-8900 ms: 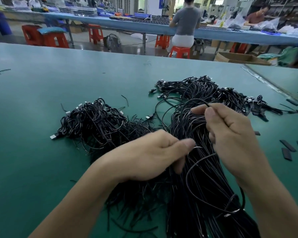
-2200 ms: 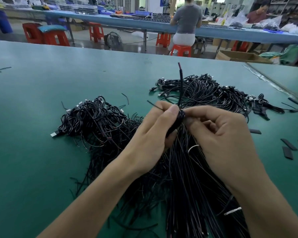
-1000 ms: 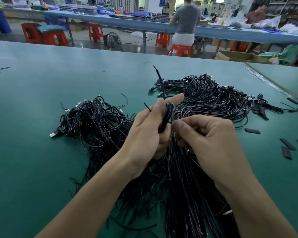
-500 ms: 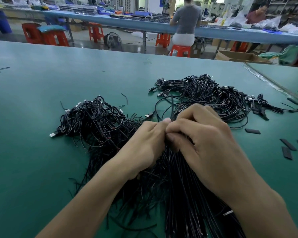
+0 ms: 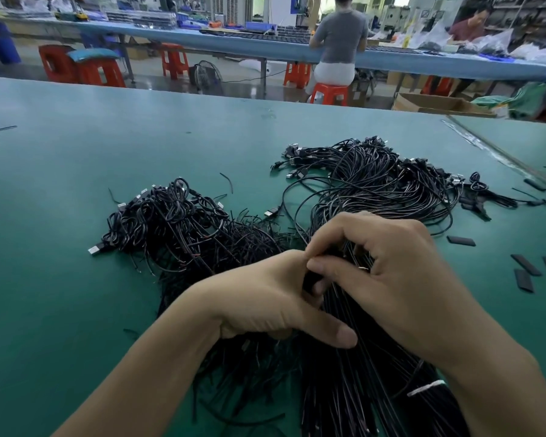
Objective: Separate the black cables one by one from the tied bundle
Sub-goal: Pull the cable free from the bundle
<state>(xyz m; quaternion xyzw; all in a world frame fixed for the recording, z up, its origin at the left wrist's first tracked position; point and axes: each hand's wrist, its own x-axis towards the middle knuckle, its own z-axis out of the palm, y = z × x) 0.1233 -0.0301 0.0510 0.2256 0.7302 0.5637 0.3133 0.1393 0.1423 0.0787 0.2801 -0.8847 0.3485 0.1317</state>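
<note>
**Fingertips pinched together over the cable bundle**

Fingers [image 5: 323, 269] of both hands met at the top of the tied bundle [image 5: 353, 373]. From the head view, the left hand [image 5: 265, 298] was curled nearly closed, its fingertips pressed into the black cables where the strands gather, thumb stretched out flat across them. The right hand [image 5: 391, 279] arched over the same spot, forefinger and thumb drawn close on what seemed to be a single strand, though the pinch itself was partly hidden. A white tie [image 5: 426, 387] wrapped the bundle near the right wrist. No writing or brand could be read anywhere.

The bundle lay on a green table [image 5: 60, 247], running from the near edge toward a spread of looped cables [image 5: 375, 184]. A loose heap of cables [image 5: 177, 228] sat to the left, touching the bundle. Small black strips [image 5: 524, 269] lay apart on the right. Beyond stood red stools [image 5: 79, 67], a long blue bench [image 5: 234, 42], and a seated person [image 5: 338, 42].
</note>
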